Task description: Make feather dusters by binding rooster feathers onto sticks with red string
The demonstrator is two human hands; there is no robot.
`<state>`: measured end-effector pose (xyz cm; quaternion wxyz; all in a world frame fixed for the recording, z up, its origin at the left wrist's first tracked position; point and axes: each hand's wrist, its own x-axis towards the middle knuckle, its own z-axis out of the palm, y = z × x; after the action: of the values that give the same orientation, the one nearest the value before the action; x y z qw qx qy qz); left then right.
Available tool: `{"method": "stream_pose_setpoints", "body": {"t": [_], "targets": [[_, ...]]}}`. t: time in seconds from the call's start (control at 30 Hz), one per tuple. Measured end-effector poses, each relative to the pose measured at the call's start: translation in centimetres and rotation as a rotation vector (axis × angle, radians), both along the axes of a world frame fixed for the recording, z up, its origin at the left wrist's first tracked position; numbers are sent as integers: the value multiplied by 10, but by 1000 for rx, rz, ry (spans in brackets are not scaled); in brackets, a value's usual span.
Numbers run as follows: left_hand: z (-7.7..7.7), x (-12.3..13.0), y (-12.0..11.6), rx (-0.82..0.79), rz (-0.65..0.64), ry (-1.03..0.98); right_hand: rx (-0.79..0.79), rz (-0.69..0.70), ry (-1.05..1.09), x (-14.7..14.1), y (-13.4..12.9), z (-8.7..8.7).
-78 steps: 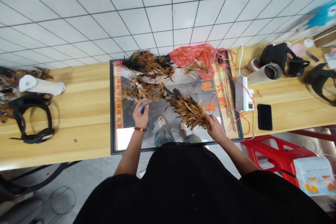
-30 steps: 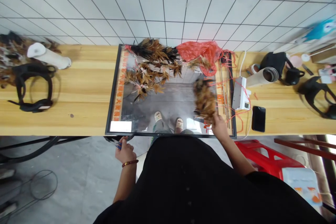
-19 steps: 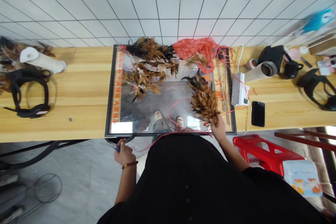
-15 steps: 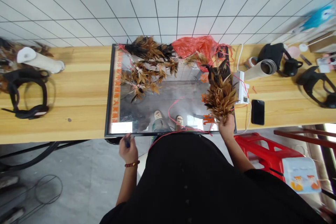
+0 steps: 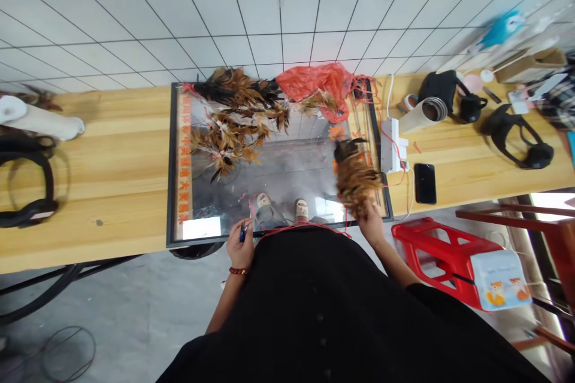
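My right hand (image 5: 370,221) is closed around the lower end of a bundle of brown and black feathers (image 5: 357,179), blurred by motion, over the right part of a glossy black-framed panel (image 5: 296,161). At the panel's front edge, my left hand (image 5: 240,245) is closed on a small dark blue object (image 5: 243,232) whose kind I cannot make out. Red string (image 5: 309,224) runs along the front edge between the hands. Loose brown feathers (image 5: 233,137) and a longer dark feather bunch (image 5: 238,87) lie on the panel's left and back parts. Beside that bunch is a crumpled red plastic bag (image 5: 314,82).
To the right are a white power strip (image 5: 392,143), a phone (image 5: 425,183), a rolled sheet (image 5: 424,116) and black headsets (image 5: 516,137). A red stool (image 5: 444,251) stands below. A white roll (image 5: 40,119) and black headgear (image 5: 31,179) lie left. A tiled wall (image 5: 260,12) rises behind.
My right hand has drawn the feather bundle left and slightly toward me. My left hand has moved right along the panel's front edge with the blue object. The camera view has shifted.
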<state>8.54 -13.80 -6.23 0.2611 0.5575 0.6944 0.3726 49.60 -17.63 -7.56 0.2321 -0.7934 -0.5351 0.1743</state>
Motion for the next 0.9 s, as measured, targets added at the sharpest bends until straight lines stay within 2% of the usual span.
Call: {"method": "stream_pose_setpoints", "body": {"t": [0.1,0.17,0.23,0.3,0.4,0.5,0.6,0.7,0.77,0.83,0.9], "targets": [[-3,-10,-4,18,44,55,-7,70,12,15,-11,-7],[-3,-9,0,56,-8,105,13,43,-20,18,-19,-7],[-4,2,9,70,-153,143,-57,33,-15,17,-20,-5],[-8,19,23,18,-368,173,-119,58,13,14,-13,2],[-16,39,39,-186,-671,276,-25,78,-7,12,12,14],[-23,35,34,-391,-834,436,73,156,-42,13,44,19],[-25,10,7,-452,-823,488,64,289,-33,-1,63,10],[-23,-15,-25,-423,-712,465,-52,457,6,-40,66,-5],[-19,-25,-44,-402,-653,441,-146,636,56,-74,63,-8],[-13,-29,-65,-382,-644,385,-211,895,147,-101,64,-6],[-5,-29,-86,-356,-652,308,-211,1112,219,-119,73,0]]}}
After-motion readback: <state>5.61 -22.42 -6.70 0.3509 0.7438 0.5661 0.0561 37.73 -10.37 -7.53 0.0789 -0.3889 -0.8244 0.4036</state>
